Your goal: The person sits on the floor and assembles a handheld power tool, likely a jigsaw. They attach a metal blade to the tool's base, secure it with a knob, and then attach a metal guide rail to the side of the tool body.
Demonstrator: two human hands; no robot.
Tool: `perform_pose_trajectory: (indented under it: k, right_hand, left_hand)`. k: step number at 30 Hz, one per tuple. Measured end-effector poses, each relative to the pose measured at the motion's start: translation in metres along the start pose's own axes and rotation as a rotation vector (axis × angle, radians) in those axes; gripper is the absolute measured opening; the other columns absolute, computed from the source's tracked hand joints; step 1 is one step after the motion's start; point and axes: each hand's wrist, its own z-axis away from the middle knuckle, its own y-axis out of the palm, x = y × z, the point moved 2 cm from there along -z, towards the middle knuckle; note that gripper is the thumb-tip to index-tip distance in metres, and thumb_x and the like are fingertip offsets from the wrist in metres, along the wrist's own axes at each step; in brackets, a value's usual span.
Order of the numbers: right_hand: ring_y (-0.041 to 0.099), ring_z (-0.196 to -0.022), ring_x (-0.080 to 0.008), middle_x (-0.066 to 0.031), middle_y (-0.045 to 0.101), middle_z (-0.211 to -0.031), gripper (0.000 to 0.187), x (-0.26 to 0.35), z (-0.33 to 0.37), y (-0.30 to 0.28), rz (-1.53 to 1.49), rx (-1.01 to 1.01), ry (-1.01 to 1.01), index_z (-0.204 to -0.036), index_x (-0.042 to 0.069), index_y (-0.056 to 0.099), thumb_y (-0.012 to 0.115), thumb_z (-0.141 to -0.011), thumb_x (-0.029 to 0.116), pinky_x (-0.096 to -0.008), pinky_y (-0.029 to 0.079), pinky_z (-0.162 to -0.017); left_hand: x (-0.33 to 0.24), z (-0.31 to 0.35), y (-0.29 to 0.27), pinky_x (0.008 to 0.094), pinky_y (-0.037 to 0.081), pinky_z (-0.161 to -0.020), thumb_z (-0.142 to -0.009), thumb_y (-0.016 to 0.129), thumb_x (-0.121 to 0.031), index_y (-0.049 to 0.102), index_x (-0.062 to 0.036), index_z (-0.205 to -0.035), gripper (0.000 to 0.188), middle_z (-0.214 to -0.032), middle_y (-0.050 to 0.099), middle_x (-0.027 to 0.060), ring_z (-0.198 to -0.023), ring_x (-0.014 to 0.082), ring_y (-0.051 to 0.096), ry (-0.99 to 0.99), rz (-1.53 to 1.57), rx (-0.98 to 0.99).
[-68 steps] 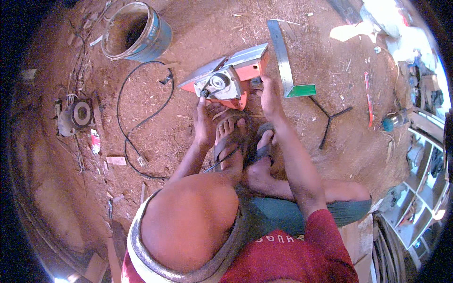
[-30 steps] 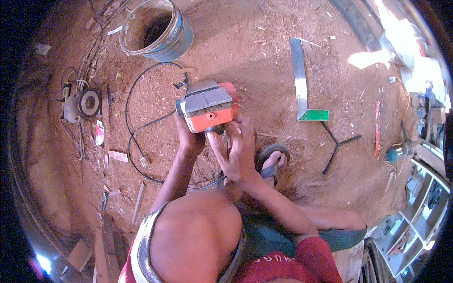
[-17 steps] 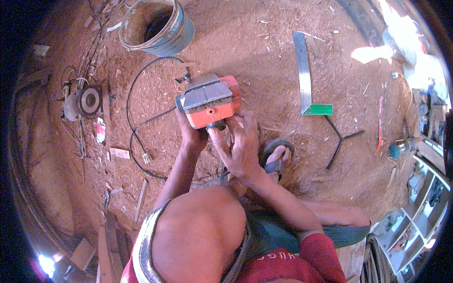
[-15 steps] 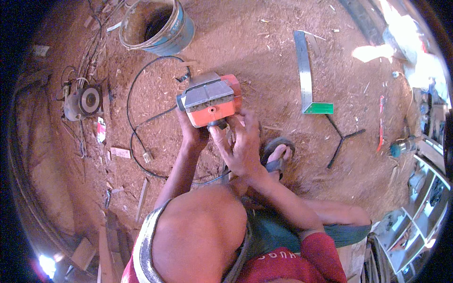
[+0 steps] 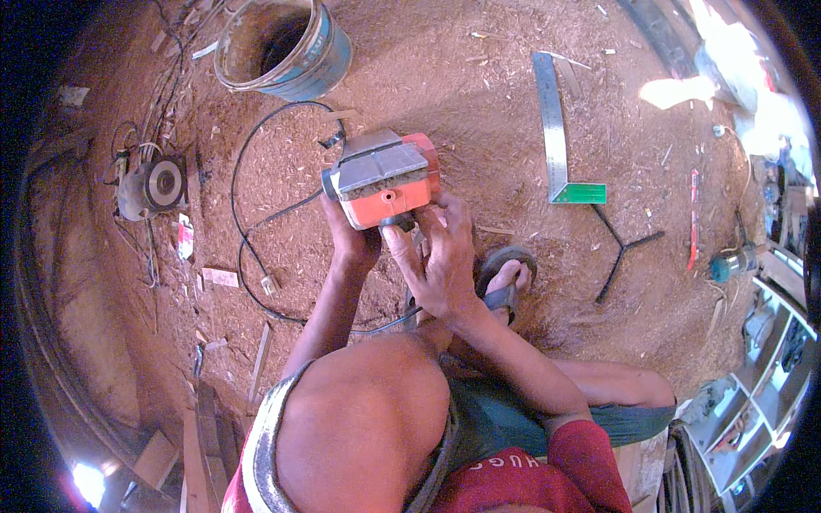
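Note:
Above the floor in front of me I hold an orange electric hand planer (image 5: 389, 205), its grey metal sole turned up and the slot across the sole showing. My left hand (image 5: 352, 238) supports the planer from its left and underneath; its fingers are mostly hidden behind the body. The thumb and fingers of my right hand (image 5: 443, 261) close around the black knob (image 5: 398, 222) on the planer's near end. A black power cord (image 5: 233, 197) loops over the floor at the left, its plug (image 5: 270, 285) lying loose.
A blue bucket (image 5: 321, 64) stands at the far left, and an angle grinder (image 5: 154, 186) lies left. Rightward are a try square (image 5: 555, 137), a Y-shaped wrench (image 5: 621, 247), a red tool (image 5: 694, 218) and a teal power tool (image 5: 729, 266). My sandalled foot (image 5: 511, 278) is near my right hand.
The fingers of my right hand have shifted slightly at the knob. The planer stays almost where it was, still held in both hands.

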Motion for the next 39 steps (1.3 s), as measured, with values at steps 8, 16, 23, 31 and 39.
perform_pose_trajectory:
  k: [8, 16, 23, 31, 39]
  right_hand:
    - [0.051, -0.107, -0.0373, -0.0213, 0.051, -0.115, 0.045, 0.003, -0.002, -0.002, -0.015, 0.039, 0.027, -0.119, 0.002, 0.060, 0.063, -0.090, 0.035, -0.0471, 0.040, -0.091]
    - [0.051, -0.106, -0.0373, -0.0215, 0.052, -0.114, 0.046, 0.006, -0.002, -0.003, -0.012, 0.050, 0.031, -0.120, 0.002, 0.060, 0.063, -0.090, 0.036, -0.0473, 0.041, -0.090]
    - [0.051, -0.107, -0.0378, -0.0215, 0.051, -0.116, 0.045, 0.003, -0.003, -0.004, 0.000, 0.047, 0.034, -0.121, 0.002, 0.060, 0.063, -0.089, 0.033, -0.0464, 0.041, -0.092]
    - [0.061, -0.094, -0.0410, -0.0198, 0.061, -0.111, 0.039, -0.048, -0.021, -0.029, -0.370, 0.086, 0.214, -0.111, 0.002, 0.058, 0.058, -0.092, 0.036, -0.0495, 0.047, -0.085]
    - [0.058, -0.101, -0.0350, -0.0201, 0.063, -0.106, 0.035, -0.182, 0.011, -0.047, -0.300, 0.090, 0.388, -0.110, 0.002, 0.061, 0.049, -0.093, 0.031, -0.0447, 0.044, -0.093]
  left_hand:
    - [-0.002, 0.000, 0.002, 0.0421, 0.052, -0.091, -0.096, 0.030, -0.059, 0.050, -0.0093, -0.129, 0.063, -0.121, 0.059, 0.0094, -0.109, 0.0253, 0.061, 0.009, -0.034, 0.000]
    - [-0.004, 0.003, 0.005, 0.0429, 0.051, -0.093, -0.095, 0.026, -0.062, 0.048, -0.0086, -0.132, 0.069, -0.124, 0.058, 0.0104, -0.112, 0.0266, 0.060, 0.006, -0.027, 0.038]
    - [-0.004, 0.005, 0.008, 0.0463, 0.049, -0.095, -0.095, 0.027, -0.063, 0.046, -0.0107, -0.133, 0.068, -0.126, 0.056, 0.0102, -0.115, 0.0278, 0.057, -0.035, 0.042, 0.041]
    - [0.033, 0.002, 0.015, 0.0432, 0.049, -0.090, -0.098, 0.032, -0.048, 0.047, -0.0106, -0.128, 0.050, -0.123, 0.056, 0.0088, -0.111, 0.0262, 0.056, 0.089, 0.033, 0.022]
    - [0.070, 0.011, 0.037, 0.0365, 0.048, -0.081, -0.086, 0.055, -0.019, 0.026, -0.0094, -0.144, 0.066, -0.134, 0.037, 0.0113, -0.116, 0.0248, 0.045, 0.074, -0.021, -0.092]
